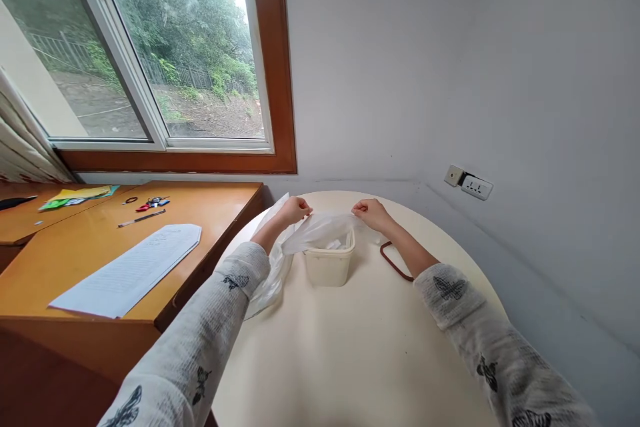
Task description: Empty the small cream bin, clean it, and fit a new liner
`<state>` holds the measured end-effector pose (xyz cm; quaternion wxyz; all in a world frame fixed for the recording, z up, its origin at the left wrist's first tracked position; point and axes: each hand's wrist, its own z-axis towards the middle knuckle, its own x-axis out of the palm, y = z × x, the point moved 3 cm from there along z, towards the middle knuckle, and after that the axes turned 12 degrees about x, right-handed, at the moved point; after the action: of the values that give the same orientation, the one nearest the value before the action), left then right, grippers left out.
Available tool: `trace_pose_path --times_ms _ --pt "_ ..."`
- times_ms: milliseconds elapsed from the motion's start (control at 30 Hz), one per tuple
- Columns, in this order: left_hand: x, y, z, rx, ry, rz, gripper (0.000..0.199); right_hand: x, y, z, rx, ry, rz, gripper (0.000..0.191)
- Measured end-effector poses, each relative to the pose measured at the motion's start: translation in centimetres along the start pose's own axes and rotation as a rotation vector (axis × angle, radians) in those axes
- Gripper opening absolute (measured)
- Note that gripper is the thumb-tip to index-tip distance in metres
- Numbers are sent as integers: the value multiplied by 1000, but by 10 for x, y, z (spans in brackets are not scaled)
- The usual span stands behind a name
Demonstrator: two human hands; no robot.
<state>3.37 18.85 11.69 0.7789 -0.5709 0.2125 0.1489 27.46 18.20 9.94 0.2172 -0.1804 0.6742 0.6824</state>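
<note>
A thin white plastic bag (318,230) is stretched between my two hands, over the far side of a cream plastic bin (327,268). My left hand (295,209) pinches the bag's edge on the left, its fingers closed. On the right, my right hand (373,213) pinches the other end of that edge. Part of the bag hangs down to the left of the bin onto the table. Something white shows inside the bin, too unclear to name. Beside my right forearm lies a reddish-brown rounded frame (396,261), partly hidden by the arm.
The round cream table (345,353) stands against the wall. At the left is a wooden desk (225,203) with paper sheets (133,270), a pen (141,218), keys (153,203) and coloured papers (80,195). A wall socket (477,187) is at the right.
</note>
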Motion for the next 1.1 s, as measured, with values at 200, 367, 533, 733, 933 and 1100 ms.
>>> trace_pose_path --times_ms 200,367,533,733,933,1100 --pt "-6 -6 4 10 -38 55 21 5 5 -6 -28 79 6 20" --pt "-1 -1 -2 -85 48 78 25 9 3 -9 -3 111 -28 17" --pt "6 2 -7 -77 46 90 25 10 3 -8 -22 15 -19 11" --pt "8 -6 -1 21 -58 136 19 4 18 -14 -148 -135 37 14" --pt "-7 -31 -6 187 -134 108 18 -14 46 -41 -351 -251 89 16" --pt "-30 -64 -28 315 -73 114 22 -25 59 -96 -753 -357 -28 10"
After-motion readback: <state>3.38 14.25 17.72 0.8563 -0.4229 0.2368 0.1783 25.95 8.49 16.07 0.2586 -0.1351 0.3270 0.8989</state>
